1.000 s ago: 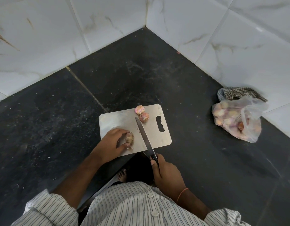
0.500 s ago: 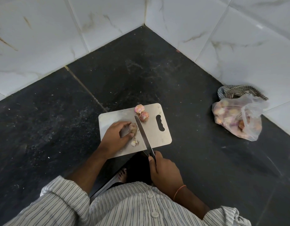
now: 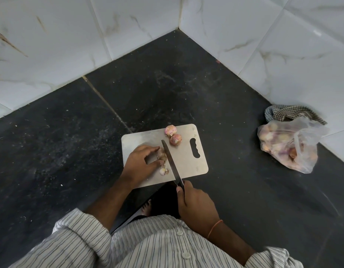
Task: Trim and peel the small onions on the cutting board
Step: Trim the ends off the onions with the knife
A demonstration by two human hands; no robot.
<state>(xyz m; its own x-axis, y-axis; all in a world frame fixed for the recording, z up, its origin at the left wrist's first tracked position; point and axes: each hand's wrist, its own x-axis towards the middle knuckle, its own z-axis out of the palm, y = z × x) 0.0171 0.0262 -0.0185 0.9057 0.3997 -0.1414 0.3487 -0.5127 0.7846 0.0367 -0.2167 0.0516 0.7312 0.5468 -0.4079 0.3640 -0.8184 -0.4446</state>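
A pale cutting board [image 3: 188, 163] lies on the black counter. My left hand [image 3: 141, 164] pins a small brownish onion [image 3: 161, 153] against the board between forefinger and thumb. My right hand [image 3: 195, 205] grips the handle of a knife [image 3: 171, 161]; its blade lies along the onion's right side, tip pointing away from me. A small cut-off onion piece [image 3: 163, 171] rests just below my left thumb. Two pinkish onions [image 3: 170, 130] [image 3: 175, 139] sit untouched at the board's far edge, touching each other.
A clear plastic bag of small onions [image 3: 289, 147] lies at the right against the white tiled wall, with a checked cloth [image 3: 289, 113] behind it. The board overhangs the counter's near edge; a bare foot [image 3: 147, 206] shows below.
My left hand slid the held onion up the board, away from me. A cut-off piece now lies on the board near my thumb. The knife stayed beside the onion.
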